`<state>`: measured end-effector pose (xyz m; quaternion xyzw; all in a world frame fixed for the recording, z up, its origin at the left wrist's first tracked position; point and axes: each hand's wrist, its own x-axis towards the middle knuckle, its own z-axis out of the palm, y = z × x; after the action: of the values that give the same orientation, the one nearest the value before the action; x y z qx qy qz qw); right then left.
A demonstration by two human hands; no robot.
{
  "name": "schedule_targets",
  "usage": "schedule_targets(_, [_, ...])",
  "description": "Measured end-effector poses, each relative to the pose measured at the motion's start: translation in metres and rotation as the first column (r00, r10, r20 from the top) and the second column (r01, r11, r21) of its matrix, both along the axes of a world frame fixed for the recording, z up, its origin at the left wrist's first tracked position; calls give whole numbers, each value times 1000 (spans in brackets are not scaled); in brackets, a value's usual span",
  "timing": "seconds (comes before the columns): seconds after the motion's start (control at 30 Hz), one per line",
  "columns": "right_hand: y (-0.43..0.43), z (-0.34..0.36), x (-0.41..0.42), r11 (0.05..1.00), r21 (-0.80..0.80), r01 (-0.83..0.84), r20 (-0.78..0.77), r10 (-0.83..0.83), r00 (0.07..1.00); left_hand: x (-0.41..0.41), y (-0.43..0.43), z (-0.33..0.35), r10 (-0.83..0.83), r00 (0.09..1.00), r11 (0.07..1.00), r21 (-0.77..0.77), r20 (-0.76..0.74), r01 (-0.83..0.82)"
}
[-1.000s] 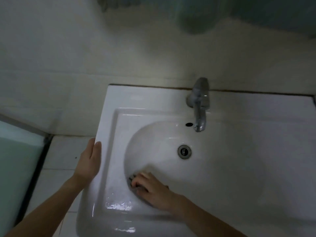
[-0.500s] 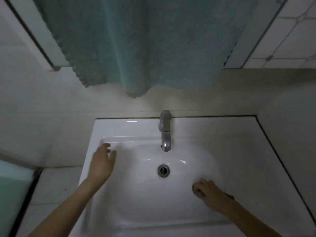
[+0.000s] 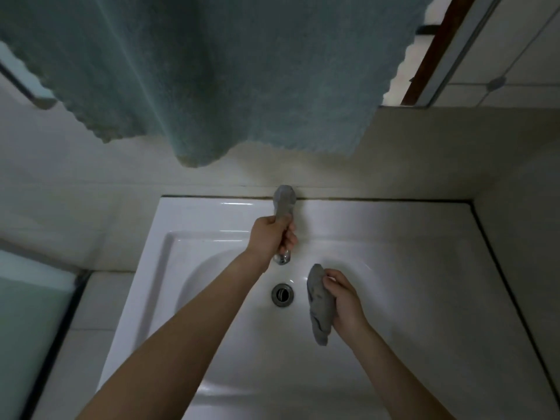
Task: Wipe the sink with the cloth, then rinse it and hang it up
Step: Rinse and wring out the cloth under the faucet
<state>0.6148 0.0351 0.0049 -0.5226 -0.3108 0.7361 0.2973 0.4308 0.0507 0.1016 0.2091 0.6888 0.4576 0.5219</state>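
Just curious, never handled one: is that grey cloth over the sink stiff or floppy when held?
Probably floppy: the grey cloth droops below the right hand that pinches it. Likely light, since the fingers alone carry it. Possibly damp after wiping the sink; wetness isn't visible.

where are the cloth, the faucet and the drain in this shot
cloth (image 3: 318, 307): head view, on the middle of the grey bundle in the right hand.
faucet (image 3: 284, 199): head view, on the handle top above the left hand.
drain (image 3: 282, 294): head view, on its metal centre.
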Motion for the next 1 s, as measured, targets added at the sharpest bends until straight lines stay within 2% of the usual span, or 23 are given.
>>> schedule_targets(0.2, [2,-5,-22,995,-98,-2,9,3,1000,-7,28,20,53,997,998,-33,49,-52])
schedule_targets(0.33, [8,-6,-37,993,-114,-13,16,15,1000,-15,28,27,-60,998,997,-38,34,61])
schedule_targets(0.4, [9,-9,-49,991,-130,-28,15,30,999,-23,19,24,-65,998,998,-21,14,65])
schedule_targets(0.53, [8,-24,-78,983,-159,-92,8,95,995,-46,-15,-13,202,970,979,9,-135,-202])
schedule_targets(0.6, [7,-31,-94,975,-187,-120,36,128,991,-50,-35,-48,278,944,955,-56,-177,-292])
schedule_targets(0.63, [6,-36,-103,975,-196,-106,63,121,991,-48,-44,-67,255,951,952,-128,-173,-278])
schedule_targets(0.7, [7,-48,-116,981,-193,-21,144,49,988,-37,-57,-100,145,988,953,-262,-56,-155])
schedule_targets(0.77, [6,-53,-117,987,-157,16,150,7,989,-21,-61,-121,70,990,955,-295,120,-32])
schedule_targets(0.8, [5,-52,-113,993,-117,-1,148,19,989,-14,-61,-130,54,986,959,-284,156,-7])
schedule_targets(0.9, [3,-55,-91,995,33,-97,200,89,976,-5,-60,-142,-31,998,970,-241,55,43])
schedule_targets(1.0, [11,-62,-69,994,71,-86,205,70,976,-3,-63,-149,-71,997,986,-152,36,75])
